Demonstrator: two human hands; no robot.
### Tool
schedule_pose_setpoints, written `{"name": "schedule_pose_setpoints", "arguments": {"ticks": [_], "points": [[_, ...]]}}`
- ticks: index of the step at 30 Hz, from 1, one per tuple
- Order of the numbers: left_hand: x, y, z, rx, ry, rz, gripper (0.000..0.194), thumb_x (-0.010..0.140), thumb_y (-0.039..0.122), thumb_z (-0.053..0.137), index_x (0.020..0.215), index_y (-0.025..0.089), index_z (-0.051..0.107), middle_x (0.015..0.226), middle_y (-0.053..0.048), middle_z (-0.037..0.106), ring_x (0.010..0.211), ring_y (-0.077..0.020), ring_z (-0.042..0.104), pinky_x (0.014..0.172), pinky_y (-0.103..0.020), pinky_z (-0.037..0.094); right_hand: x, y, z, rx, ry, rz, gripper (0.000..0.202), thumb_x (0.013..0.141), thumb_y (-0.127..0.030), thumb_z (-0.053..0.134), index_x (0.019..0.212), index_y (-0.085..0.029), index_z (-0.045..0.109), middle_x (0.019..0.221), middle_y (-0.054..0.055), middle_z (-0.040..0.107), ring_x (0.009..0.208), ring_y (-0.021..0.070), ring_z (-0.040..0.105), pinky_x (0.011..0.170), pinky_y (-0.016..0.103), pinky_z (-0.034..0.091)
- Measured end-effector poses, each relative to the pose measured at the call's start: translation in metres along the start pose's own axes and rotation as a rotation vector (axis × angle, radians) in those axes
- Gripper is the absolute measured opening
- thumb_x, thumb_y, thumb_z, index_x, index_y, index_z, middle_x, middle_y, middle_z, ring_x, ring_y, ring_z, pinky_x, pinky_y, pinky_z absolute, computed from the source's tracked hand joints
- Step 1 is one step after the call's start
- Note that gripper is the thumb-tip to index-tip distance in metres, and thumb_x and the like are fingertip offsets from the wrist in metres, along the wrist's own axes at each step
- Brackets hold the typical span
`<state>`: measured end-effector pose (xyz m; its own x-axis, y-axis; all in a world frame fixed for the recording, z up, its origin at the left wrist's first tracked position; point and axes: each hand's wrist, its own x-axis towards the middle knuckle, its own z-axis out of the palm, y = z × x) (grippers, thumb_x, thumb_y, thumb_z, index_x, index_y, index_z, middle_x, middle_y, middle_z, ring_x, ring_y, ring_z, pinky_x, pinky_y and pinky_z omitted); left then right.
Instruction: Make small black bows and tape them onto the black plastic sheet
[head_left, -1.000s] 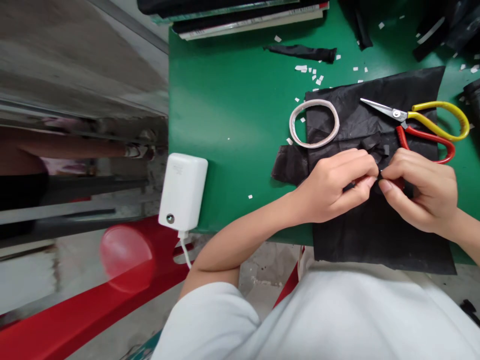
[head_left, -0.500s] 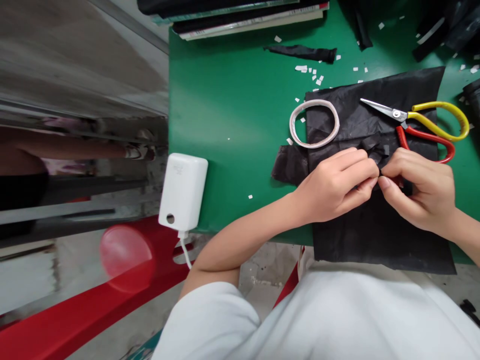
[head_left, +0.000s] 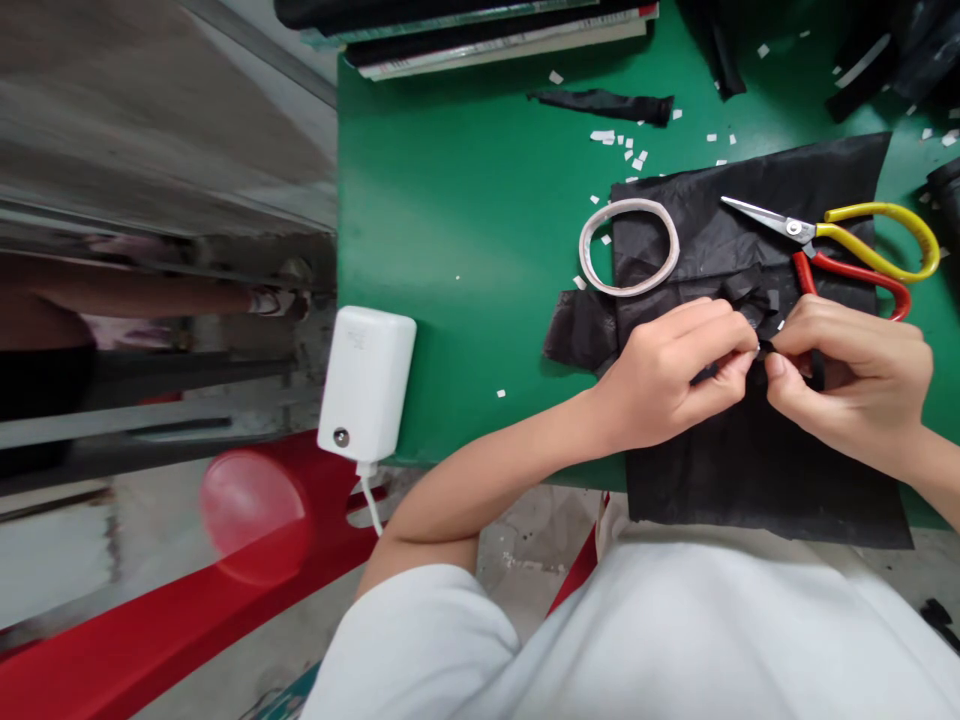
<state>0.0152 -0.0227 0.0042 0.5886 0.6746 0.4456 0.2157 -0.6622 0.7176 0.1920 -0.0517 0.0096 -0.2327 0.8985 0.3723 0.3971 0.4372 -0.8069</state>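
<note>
My left hand [head_left: 682, 370] and my right hand [head_left: 855, 375] meet over a black sheet [head_left: 765, 470], both pinching a small black strip [head_left: 766, 348] between their fingertips. A tiny white bit [head_left: 780, 325] shows by the right fingertips. Crumpled black pieces [head_left: 750, 290] lie just above the hands. Scissors [head_left: 806, 232] with one yellow and one red handle rest on the sheet, beyond my right hand. A roll of whitish tape [head_left: 583, 250] lies partly on the sheet's left edge. My fingers hide much of the strip.
A white power bank [head_left: 367, 385] with a cable sits at the green table's [head_left: 450, 200] left edge. Books [head_left: 510, 45] lie at the back. Black scraps [head_left: 607, 103] and white bits are scattered behind. A red chair [head_left: 247, 570] stands at the left; a person's leg [head_left: 150, 290] shows beyond.
My right hand has moved slightly right, and the fingertips of the two hands are farther apart. More of the black strip and a white bit now show between them.
</note>
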Motion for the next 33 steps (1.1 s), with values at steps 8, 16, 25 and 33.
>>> {"name": "schedule_pose_setpoints", "arguments": {"ticks": [8, 16, 25, 33], "points": [[0.0026, -0.0029, -0.0057, 0.037, 0.062, -0.058, 0.016, 0.088, 0.009, 0.050, 0.073, 0.017, 0.050, 0.067, 0.002, 0.052, 0.063, -0.0087, 0.047, 0.061, -0.022, 0.042, -0.0019, 0.0035, -0.0054, 0.082, 0.029, 0.137, 0.019, 0.081, -0.008, 0.060, 0.069, -0.022, 0.054, 0.057, -0.003, 0.047, 0.052, 0.0098, 0.042, 0.048, 0.027, 0.033], [-0.0004, -0.0038, -0.0084, -0.068, -0.140, -0.122, 0.015, 0.078, 0.008, 0.046, 0.067, 0.017, 0.043, 0.074, -0.003, 0.052, 0.068, -0.0128, 0.048, 0.064, -0.027, 0.042, -0.0028, 0.0013, -0.0063, 0.166, 0.076, 0.340, 0.017, 0.089, -0.024, 0.060, 0.072, -0.020, 0.061, 0.061, -0.003, 0.053, 0.052, 0.0077, 0.043, 0.046, 0.023, 0.033], [-0.0012, 0.0004, -0.0090, -0.023, -0.207, -0.132, 0.025, 0.077, -0.003, 0.035, 0.068, 0.017, 0.047, 0.065, 0.000, 0.053, 0.061, -0.0099, 0.048, 0.060, -0.022, 0.040, -0.0030, 0.0016, -0.0058, 0.151, 0.100, 0.392, 0.017, 0.088, -0.026, 0.062, 0.072, -0.021, 0.063, 0.057, -0.003, 0.051, 0.049, 0.0083, 0.042, 0.042, 0.023, 0.033], [-0.0003, 0.0005, -0.0095, -0.029, -0.177, -0.111, 0.017, 0.092, 0.009, 0.041, 0.084, 0.014, 0.056, 0.073, -0.001, 0.060, 0.065, -0.0095, 0.056, 0.066, -0.021, 0.045, -0.0009, -0.0015, -0.0066, 0.161, 0.082, 0.416, 0.020, 0.089, -0.029, 0.061, 0.071, -0.020, 0.063, 0.056, -0.004, 0.051, 0.049, 0.0070, 0.042, 0.042, 0.021, 0.032]]}}
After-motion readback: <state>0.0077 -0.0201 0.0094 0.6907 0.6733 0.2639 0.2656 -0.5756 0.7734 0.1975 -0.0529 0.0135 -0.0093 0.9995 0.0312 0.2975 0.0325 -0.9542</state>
